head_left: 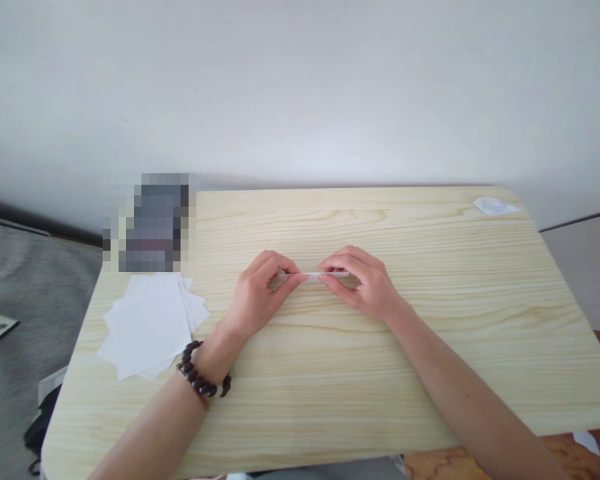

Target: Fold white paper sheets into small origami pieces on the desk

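Observation:
A narrow strip of folded white paper (313,276) is held level just over the middle of the table, seen nearly edge-on. My left hand (263,290) pinches its left part between thumb and fingers. On the other side, my right hand (363,280) grips the right part the same way, with a short gap between the two thumbs. A bracelet of dark beads (200,380) circles my left wrist. Most of the paper's folds are hidden by my fingers.
Fanned-out white paper sheets (153,327) lie left of my left hand. Behind them is a blurred dark rectangular object (155,227). A folded white paper piece (495,206) rests at the far right corner of the wooden table (480,320). A white wall (300,93) stands behind.

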### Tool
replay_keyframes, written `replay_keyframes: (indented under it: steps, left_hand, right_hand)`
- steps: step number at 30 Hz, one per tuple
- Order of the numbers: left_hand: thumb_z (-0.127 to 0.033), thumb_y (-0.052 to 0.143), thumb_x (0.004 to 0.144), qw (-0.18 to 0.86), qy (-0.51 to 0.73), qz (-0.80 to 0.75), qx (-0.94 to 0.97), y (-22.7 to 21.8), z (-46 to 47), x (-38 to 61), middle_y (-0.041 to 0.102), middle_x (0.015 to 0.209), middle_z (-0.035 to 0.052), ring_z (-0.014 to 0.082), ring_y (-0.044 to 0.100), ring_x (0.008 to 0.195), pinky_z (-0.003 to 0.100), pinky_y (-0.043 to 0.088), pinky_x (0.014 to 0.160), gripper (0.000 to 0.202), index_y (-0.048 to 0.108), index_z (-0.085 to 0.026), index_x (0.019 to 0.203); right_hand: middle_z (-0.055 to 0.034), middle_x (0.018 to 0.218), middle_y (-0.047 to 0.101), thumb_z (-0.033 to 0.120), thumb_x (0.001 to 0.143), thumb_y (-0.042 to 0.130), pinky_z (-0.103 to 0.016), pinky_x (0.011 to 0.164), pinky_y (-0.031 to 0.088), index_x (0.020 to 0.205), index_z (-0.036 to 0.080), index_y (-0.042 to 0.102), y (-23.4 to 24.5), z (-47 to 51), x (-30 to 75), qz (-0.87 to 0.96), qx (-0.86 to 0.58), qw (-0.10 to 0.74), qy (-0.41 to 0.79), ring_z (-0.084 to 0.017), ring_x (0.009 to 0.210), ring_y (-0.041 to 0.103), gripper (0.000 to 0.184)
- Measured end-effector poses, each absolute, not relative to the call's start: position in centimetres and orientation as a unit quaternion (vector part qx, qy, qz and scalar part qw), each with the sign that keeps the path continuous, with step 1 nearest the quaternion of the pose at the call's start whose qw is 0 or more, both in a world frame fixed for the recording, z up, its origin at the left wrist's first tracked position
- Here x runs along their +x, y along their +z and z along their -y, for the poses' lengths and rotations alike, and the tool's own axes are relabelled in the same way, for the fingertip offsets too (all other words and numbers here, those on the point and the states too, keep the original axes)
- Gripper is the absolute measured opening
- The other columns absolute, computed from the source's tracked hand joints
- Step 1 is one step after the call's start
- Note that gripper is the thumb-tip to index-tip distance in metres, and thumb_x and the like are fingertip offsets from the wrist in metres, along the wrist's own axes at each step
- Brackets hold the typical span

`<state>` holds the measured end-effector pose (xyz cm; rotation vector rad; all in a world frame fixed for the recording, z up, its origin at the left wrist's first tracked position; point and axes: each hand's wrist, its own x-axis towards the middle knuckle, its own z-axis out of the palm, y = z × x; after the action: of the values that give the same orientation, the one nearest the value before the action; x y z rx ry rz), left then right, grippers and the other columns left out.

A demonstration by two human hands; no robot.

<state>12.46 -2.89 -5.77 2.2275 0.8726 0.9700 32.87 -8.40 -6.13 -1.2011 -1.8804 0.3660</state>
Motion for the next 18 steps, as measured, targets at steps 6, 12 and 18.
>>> replay_keyframes:
  steps: [6, 12, 18]
  left_hand:
    - [-0.021, 0.067, 0.084, 0.263, 0.369, -0.284, 0.845, -5.72, 2.63, 12.33, 0.066, 0.079, 0.0027, 0.0144, 0.061, 0.077, 0.026, 0.05, 0.069, 0.005, 0.063, -0.018, 0.083]
    - [-0.022, 0.065, 0.086, 0.248, 0.354, -0.286, 0.855, -6.16, 2.72, 12.33, 0.069, 0.076, 0.0026, 0.0129, 0.061, 0.069, 0.024, 0.048, 0.064, 0.007, 0.069, -0.017, 0.085]
    - [-0.028, 0.072, 0.08, 0.21, 0.365, -0.332, 0.844, -6.19, 3.11, 12.45, 0.057, 0.058, -0.0023, 0.0082, 0.051, 0.053, 0.021, 0.039, 0.05, 0.022, 0.063, -0.016, 0.064]
  right_hand:
    - [-0.004, 0.082, 0.069, 0.021, 0.09, 0.058, -0.03, 0.071, 0.049, 0.089, 0.02, 0.066, -6.25, 8.37, 32.77, 0.785, -0.459, 0.403, 0.105, -0.015, 0.075, 0.061, 0.008]
    - [-0.0041, 0.078, 0.068, 0.021, 0.09, 0.058, -0.029, 0.07, 0.047, 0.085, 0.018, 0.066, -6.29, 8.34, 32.65, 0.788, -0.465, 0.395, 0.078, -0.014, 0.072, 0.06, 0.01]
    - [0.0018, 0.054, 0.057, 0.036, 0.088, 0.062, -0.025, 0.056, 0.04, 0.067, 0.018, 0.063, -6.33, 8.09, 33.14, 0.758, -0.501, 0.414, 0.053, -0.01, 0.052, 0.049, 0.027]
